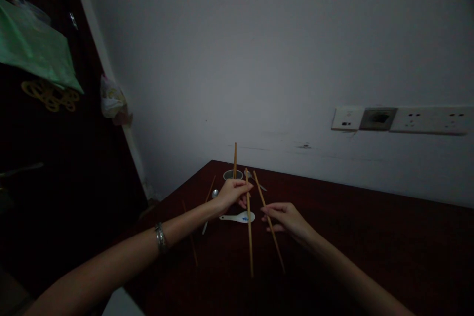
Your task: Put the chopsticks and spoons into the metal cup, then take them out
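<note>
My left hand (234, 192), with a silver bracelet on the wrist, pinches a wooden chopstick (250, 242) that points toward me. In my right hand (285, 217) is a second chopstick (277, 247), tilted and held between thumb and fingers. Beneath the left hand lies a white ceramic spoon (233, 217) with a blue pattern. Behind that hand stands a round metal cup (226, 176) with chopsticks (235, 158) upright in it. Beside the cup rests a metal utensil (262, 187), its head partly hidden. A metal spoon (215, 193) lies left of the left hand, its middle covered by the forearm.
More chopsticks (194, 251) lie on the dark red table (355, 227) at the left, partly under my forearm. A wall with sockets (411, 119) rises behind the table. At the left is a dark door (107, 168) with a green cloth (37, 44). A white corner (122, 303) shows at the bottom.
</note>
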The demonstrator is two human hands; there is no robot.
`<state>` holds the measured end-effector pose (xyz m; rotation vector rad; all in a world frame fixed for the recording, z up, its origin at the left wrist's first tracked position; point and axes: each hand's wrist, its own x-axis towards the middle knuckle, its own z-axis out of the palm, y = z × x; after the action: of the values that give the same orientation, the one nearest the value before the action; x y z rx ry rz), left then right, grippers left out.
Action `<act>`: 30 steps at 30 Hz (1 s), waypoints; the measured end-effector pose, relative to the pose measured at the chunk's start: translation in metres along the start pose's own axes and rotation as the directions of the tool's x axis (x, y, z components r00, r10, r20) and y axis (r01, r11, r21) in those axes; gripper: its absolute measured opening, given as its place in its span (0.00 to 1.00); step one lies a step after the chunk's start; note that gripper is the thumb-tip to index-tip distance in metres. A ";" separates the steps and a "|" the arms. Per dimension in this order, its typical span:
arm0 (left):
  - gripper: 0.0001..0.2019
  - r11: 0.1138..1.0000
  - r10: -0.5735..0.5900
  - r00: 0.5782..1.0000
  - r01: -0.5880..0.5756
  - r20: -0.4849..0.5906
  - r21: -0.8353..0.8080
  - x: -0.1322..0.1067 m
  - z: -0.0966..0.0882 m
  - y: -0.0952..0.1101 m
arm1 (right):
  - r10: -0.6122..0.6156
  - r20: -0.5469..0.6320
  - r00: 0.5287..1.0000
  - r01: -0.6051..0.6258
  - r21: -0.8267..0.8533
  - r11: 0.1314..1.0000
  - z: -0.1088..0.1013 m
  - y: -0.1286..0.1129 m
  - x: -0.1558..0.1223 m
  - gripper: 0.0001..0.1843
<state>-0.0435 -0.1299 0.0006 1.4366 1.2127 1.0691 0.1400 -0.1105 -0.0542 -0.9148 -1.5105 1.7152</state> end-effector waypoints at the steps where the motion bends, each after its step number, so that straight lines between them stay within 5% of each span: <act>1: 0.15 0.996 -0.021 0.999 0.018 0.032 0.086 -0.002 -0.001 -0.001 | 0.016 -0.038 0.999 -0.019 -0.056 0.998 -0.007 0.004 0.006 0.15; 4: 0.15 0.908 -0.130 0.959 0.014 0.251 0.418 -0.009 0.001 -0.008 | -0.024 -0.120 0.992 -0.024 -0.381 0.924 -0.027 0.016 0.026 0.13; 7: 0.10 0.677 -0.159 0.898 -0.203 0.410 0.708 -0.020 0.009 -0.017 | -0.186 -0.089 0.978 0.067 -0.719 0.692 -0.041 0.023 0.043 0.11; 10: 0.11 0.410 -0.179 0.862 -0.373 0.474 0.832 -0.030 0.021 -0.022 | -0.214 -0.047 0.976 0.074 -0.849 0.524 -0.046 0.026 0.057 0.11; 12: 0.12 0.326 -0.210 0.838 -0.425 0.503 0.845 -0.036 0.028 -0.022 | -0.203 -0.054 0.978 0.048 -0.883 0.467 -0.046 0.026 0.065 0.11; 18: 0.13 0.205 -0.156 0.821 -0.517 0.549 0.831 -0.042 0.045 -0.028 | -0.214 -0.134 0.968 -0.042 -0.921 0.388 -0.041 0.023 0.087 0.10; 30: 0.17 0.245 -0.104 0.829 -0.513 0.549 0.822 -0.048 0.045 -0.028 | -0.265 -0.084 0.961 0.035 -0.908 0.417 -0.039 0.027 0.091 0.10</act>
<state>-0.0108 -0.1808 -0.0370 2.7099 1.2919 -0.1733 0.1237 -0.0156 -0.0914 -1.3570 -2.2987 0.4786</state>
